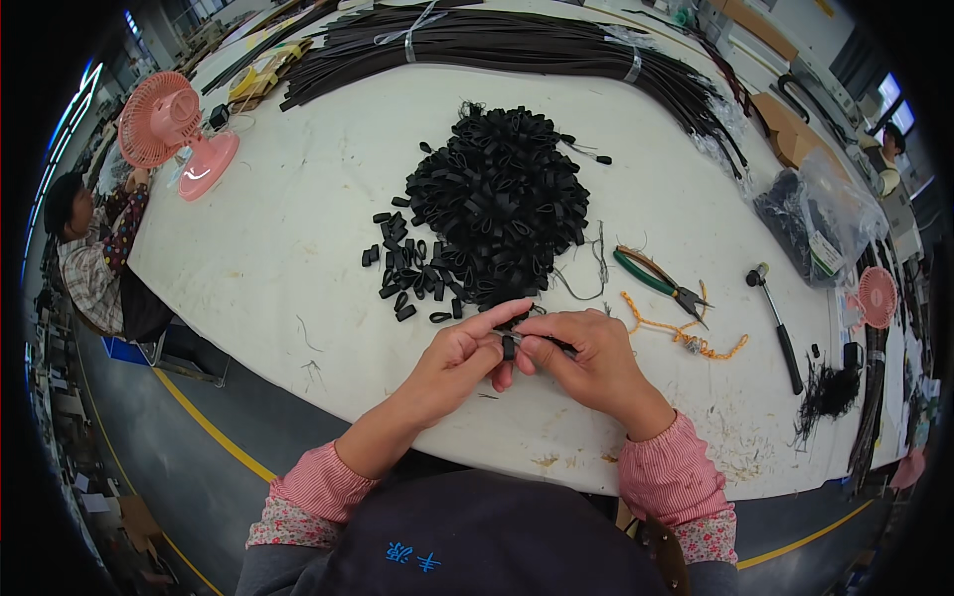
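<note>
My left hand [459,356] and my right hand [588,360] meet at the near edge of a big heap of black strap loops [497,194]. Between the fingertips of both is one small black strap loop [509,348], pinched from either side. A thin greyish sliver shows by the left fingertips, too small to name. Something dark also pokes out beneath the right fingers; its kind is hidden. Loose short black loops [405,260] lie scattered left of the heap.
Right of the heap lie green-handled pliers [651,273], an orange cord [696,343], a hammer [775,328] and black thread scraps [833,390]. Long dark strips [497,42] cross the table's far side. A pink fan [164,129] stands at left, near a seated person [94,258].
</note>
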A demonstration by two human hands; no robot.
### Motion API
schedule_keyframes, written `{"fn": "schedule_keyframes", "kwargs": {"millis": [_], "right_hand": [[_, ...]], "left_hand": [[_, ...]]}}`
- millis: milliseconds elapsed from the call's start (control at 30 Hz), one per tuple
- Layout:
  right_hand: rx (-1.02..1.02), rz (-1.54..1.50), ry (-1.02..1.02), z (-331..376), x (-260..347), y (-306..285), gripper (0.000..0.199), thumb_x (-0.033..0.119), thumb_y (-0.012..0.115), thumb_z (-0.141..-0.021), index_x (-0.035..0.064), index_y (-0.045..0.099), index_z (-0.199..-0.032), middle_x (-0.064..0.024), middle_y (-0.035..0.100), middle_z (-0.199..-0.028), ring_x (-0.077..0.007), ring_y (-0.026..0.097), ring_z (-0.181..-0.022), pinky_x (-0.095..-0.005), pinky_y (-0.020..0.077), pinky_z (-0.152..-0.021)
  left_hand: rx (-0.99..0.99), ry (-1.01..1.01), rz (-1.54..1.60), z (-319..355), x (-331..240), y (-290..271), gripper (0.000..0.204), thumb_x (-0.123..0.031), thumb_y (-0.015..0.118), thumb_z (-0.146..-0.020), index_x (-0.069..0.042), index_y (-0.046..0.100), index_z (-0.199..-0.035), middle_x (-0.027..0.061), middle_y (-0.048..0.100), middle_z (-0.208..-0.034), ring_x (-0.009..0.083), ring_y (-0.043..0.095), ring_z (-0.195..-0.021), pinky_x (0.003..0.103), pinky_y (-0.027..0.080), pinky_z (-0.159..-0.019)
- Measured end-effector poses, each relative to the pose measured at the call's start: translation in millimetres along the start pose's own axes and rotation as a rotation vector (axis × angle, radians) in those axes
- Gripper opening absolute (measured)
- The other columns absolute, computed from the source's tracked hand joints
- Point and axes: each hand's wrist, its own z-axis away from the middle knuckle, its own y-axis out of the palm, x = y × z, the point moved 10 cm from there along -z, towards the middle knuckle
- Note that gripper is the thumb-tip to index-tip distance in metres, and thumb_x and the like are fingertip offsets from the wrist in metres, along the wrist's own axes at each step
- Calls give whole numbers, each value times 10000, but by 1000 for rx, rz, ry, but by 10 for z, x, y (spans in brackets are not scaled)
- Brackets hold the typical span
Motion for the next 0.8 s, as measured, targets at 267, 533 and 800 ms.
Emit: {"fn": "schedule_keyframes", "kwargs": {"millis": [267,533,800], "right_hand": [[-91,153,179,-9,-170,-160,253,267,702,-875,90,665,-1053,-75,702,-756,-239,654,-644,-343,497,-637],[-59,394,89,-78,-130,67,273,135,728,-779,129,655,-1042,-45,697,-764,-272,615,-652,-367,472,-665],[-58,-162,394,94,-468,35,128,69,692,-867,29,658,-984,20,651,-759,-33,514,-684,-198,410,-627]], "left_hand": [[-195,99,-104,142,-303,-309,430,-58,518,-971,-25,489,-1399,96,699,-1003,69,583,-764,237,508,-733],[-722,570,-1119,390,-968,-629,233,-39,598,-917,-40,670,-1138,44,696,-1008,90,604,-846,250,488,-765],[-146,10,-273,82,-75,-133,296,-110,554,-990,49,608,-1233,102,690,-1059,105,649,-878,245,543,-782]]}}
